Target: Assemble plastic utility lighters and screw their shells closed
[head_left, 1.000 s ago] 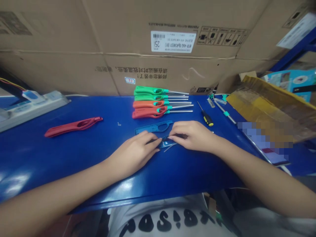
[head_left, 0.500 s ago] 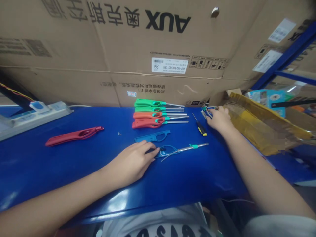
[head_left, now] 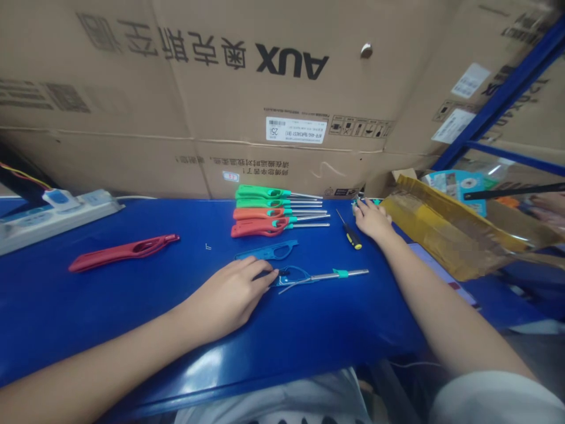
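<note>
My left hand (head_left: 229,294) lies palm down on the blue table (head_left: 132,306), fingers pressing the handle end of an open blue lighter half (head_left: 295,275) whose metal tube with a teal collar (head_left: 339,274) points right. A second blue shell half (head_left: 267,252) lies just behind it. My right hand (head_left: 373,219) reaches to the back right, its fingers curled over small teal and metal parts (head_left: 359,204) at the table's far edge. Beside that hand lies a black and yellow screwdriver (head_left: 349,232).
Green and red finished lighters (head_left: 265,211) lie in a row at the back centre. A red shell half (head_left: 123,250) lies at left, a white power strip (head_left: 53,215) beyond it. Large cardboard boxes (head_left: 265,88) wall the back. A yellow-brown bag (head_left: 450,229) sits at right.
My right hand left the blue lighter half and reached to the small parts at the back right, uncovering the metal tube. My left hand stayed on the handle. The camera tilted up.
</note>
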Motion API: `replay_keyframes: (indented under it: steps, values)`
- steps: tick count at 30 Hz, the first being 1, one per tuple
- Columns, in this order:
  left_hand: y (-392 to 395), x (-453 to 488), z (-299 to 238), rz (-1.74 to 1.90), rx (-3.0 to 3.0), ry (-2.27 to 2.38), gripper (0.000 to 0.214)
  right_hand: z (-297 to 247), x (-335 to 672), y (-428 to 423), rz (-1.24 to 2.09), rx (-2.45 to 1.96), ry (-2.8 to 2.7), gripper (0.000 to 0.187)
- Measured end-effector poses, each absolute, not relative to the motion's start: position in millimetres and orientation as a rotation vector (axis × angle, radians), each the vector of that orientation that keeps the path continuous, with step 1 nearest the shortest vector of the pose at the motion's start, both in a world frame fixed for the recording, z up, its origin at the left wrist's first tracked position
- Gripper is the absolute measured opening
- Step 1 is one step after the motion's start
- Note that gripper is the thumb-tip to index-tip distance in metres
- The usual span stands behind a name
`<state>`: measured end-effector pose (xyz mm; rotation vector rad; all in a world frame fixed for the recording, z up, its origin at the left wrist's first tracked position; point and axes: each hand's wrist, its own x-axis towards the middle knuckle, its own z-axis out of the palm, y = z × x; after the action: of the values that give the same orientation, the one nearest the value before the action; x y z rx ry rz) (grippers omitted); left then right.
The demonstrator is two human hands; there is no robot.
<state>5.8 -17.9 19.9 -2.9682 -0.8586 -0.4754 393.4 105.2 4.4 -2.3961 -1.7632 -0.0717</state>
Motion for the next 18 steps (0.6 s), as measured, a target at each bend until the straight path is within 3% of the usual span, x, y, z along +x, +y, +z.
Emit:
replay_keyframes:
  steps: [11, 18]
  values:
    - [-18.3, 4.9, 19.2, -0.383, -2.964, -0.877, 0.036, 11.4, 382.9, 98.9, -0.054, -2.277, -1.918, 0.050]
    - [-17.5, 5.9, 20.3, -0.368, -2.974, -0.882, 0.036, 24.2, 401.6, 113.4, -0.177, -2.430, -1.701, 0.040]
